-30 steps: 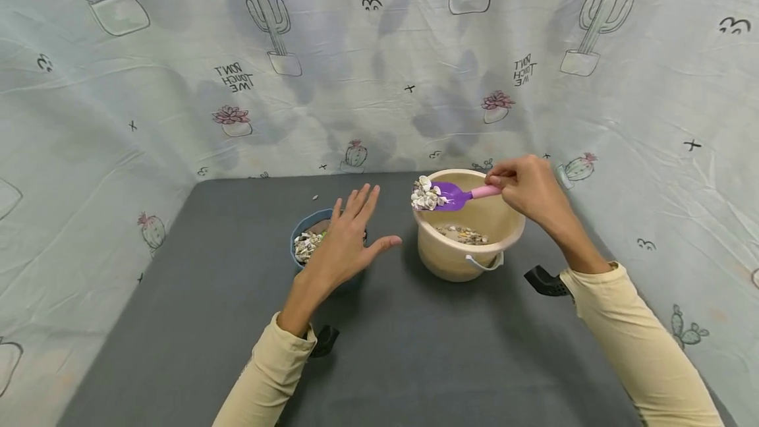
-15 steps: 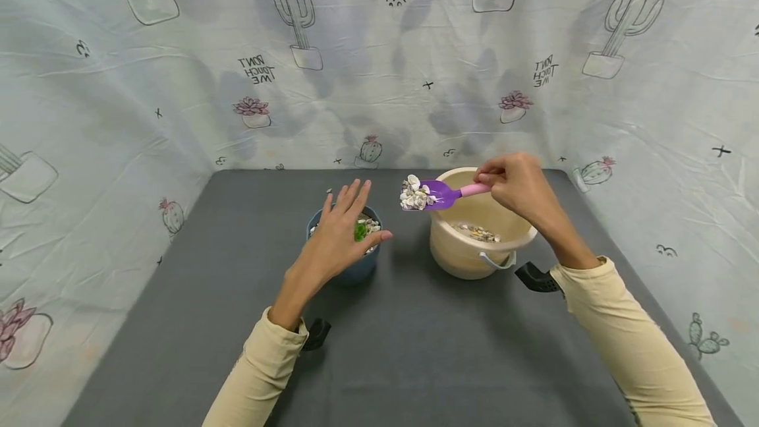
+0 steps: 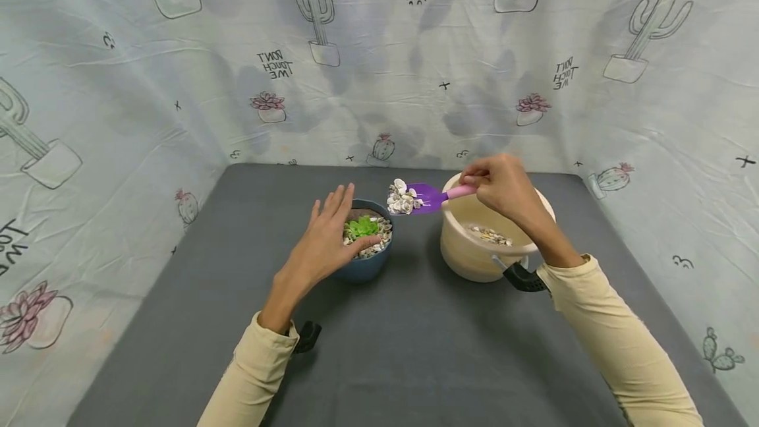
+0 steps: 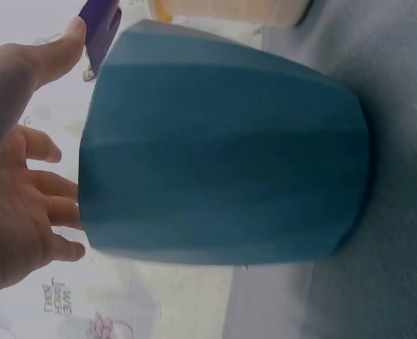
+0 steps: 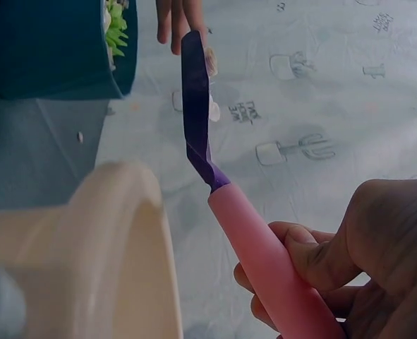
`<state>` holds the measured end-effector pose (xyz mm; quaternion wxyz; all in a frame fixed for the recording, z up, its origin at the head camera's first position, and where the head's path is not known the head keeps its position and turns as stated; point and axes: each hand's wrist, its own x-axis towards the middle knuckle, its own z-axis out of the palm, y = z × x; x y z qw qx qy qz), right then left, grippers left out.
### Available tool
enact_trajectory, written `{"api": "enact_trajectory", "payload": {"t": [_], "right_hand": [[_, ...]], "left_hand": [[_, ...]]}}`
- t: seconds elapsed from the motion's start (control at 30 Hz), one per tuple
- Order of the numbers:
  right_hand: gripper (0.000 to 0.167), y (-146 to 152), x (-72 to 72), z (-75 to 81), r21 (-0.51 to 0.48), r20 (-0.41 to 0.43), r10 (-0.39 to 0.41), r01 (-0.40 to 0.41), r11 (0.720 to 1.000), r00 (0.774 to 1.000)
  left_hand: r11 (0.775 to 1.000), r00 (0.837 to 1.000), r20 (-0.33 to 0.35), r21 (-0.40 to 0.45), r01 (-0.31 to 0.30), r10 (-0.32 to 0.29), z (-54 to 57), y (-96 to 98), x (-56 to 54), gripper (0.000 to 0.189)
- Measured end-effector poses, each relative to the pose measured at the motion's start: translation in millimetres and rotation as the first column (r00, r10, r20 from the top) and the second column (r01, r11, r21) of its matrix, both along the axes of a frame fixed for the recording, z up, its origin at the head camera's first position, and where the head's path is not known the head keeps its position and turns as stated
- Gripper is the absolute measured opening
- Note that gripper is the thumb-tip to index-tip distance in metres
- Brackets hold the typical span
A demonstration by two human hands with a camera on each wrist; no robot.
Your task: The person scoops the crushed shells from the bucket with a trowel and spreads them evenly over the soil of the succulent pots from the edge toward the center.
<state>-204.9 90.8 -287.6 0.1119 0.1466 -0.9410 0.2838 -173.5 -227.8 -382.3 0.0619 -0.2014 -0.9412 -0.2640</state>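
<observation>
My right hand (image 3: 503, 186) grips the pink handle of a small purple shovel (image 3: 428, 198), seen close up in the right wrist view. Its blade carries a heap of white shells (image 3: 402, 198) and lies between the bucket and the pot, near the pot's right rim. My left hand (image 3: 323, 239) is spread with straight fingers over the left side of a blue plant pot (image 3: 363, 272). Inside that pot a green succulent (image 3: 363, 227) sits among shells and pebbles. The left wrist view shows the pot's side wall (image 4: 222, 148), fingertips by its rim.
A cream bucket (image 3: 468, 262) with a light handle stands right of the pot, beneath my right hand. Shell bits (image 3: 489, 236) lie on its bottom. Grey cloth (image 3: 409, 348) covers the table, and a cactus-print curtain (image 3: 356, 97) encloses the back and sides.
The shovel with its shells has moved left, away from over the bucket toward the pot. My left hand has shifted left off the pot's middle, uncovering the succulent. The head view has turned slightly.
</observation>
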Motion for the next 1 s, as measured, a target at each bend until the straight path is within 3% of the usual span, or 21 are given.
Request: {"api": "enact_trajectory", "payload": {"t": [0.23,0.73,1.0], "right_hand": [[0.018,-20,-7.0,-5.3,0.005,0.031,0.035,-0.035,0.999,0.999],[0.024,-60,-17.7,-8.6,0.074,0.000,0.123,-0.123,0.990,0.992],[0.009,-82,-24.4,-10.4,0.116,-0.008,0.183,-0.181,0.977,0.983]], "left_hand": [[0.999,0.998,0.049,-0.020,-0.034,0.035,-7.4,-13.0,3.1,0.112],[0.997,0.990,0.125,0.029,-0.065,0.061,-21.6,-27.8,8.5,0.130],[0.991,0.974,0.212,0.090,-0.099,0.078,-22.0,-31.4,10.6,0.136]]}}
